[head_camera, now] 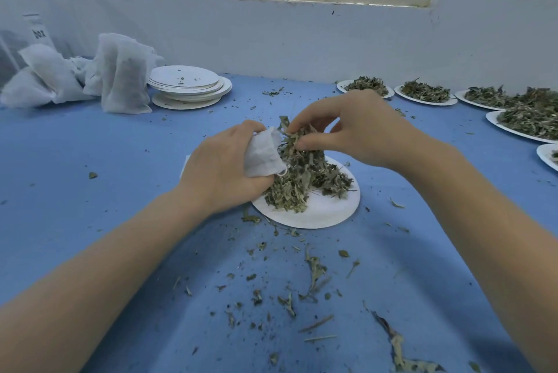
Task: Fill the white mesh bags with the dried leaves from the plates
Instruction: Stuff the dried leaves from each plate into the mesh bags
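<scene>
My left hand (217, 170) grips a small white mesh bag (262, 153) just above the left side of a white paper plate (326, 212). A heap of dried green leaves (305, 179) lies on that plate. My right hand (356, 128) pinches a bunch of the leaves at the top of the heap, right beside the bag's mouth. The lifted leaves hang from my fingertips down to the pile.
Filled white mesh bags (120, 73) lie at the back left beside a stack of empty plates (188, 86). Several plates heaped with leaves (422, 92) line the back right and right edge. Loose leaf scraps (314, 270) litter the blue table (90, 221) in front of me.
</scene>
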The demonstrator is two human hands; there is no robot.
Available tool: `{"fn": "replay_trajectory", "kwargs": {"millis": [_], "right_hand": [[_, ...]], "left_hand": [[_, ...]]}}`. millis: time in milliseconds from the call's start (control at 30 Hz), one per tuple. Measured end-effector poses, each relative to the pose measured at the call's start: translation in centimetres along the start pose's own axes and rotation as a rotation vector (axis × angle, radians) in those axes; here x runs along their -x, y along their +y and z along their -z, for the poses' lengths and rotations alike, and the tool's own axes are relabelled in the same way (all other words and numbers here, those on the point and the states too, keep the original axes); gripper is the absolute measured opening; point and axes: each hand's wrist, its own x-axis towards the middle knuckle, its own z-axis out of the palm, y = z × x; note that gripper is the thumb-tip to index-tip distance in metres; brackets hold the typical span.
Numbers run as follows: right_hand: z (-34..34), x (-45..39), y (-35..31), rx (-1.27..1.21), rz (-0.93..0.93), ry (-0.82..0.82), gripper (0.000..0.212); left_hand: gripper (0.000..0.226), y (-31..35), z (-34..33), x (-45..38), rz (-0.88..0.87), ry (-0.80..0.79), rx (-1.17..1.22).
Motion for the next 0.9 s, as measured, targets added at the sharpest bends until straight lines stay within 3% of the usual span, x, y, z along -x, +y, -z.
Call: {"fn": "replay_trajectory", "kwargs": {"millis": [133,267,333,433,533,767,900], "right_hand": [[-1.5,-0.1,-0.3,-0.073,-0.005,0.08,0.02],[-2.6,0.0,-0.7,-0.232,-0.045,0.177,0.041],[-2.8,0.0,-0.7,-0.296,-0.07,0.13,0.037],[-2.5,0.1,-0.7,-0.359,-0.076,-0.065,0.024],[-2.2,0.2,-0.5,-0.454,-0.084,-0.172,0.027],[-3.3,0.1,-0.4,-0.426,-0.081,0.199,0.031],[-4.1,-0.1,-0.3,-0.318,-0.154,0.215,0.035]], "left_hand": [[0.058,0.3,-0.1,0.0,0.028,0.029,0.058],[0.061,0.4,-0.2,0.0,0.002,0.052,0.081],[0.061,0.3,-0.2,0.0,0.012,0.051,0.086],[0.06,0.2,-0.2,-0.1,0.034,0.056,0.102],[0.058,0.1,-0.2,-0.1,0.063,0.053,0.129],[0.061,0.3,-0.1,-0.1,0.056,0.05,0.156],[0.06,0.7,-0.1,0.1,-0.006,0.042,0.145]]}}
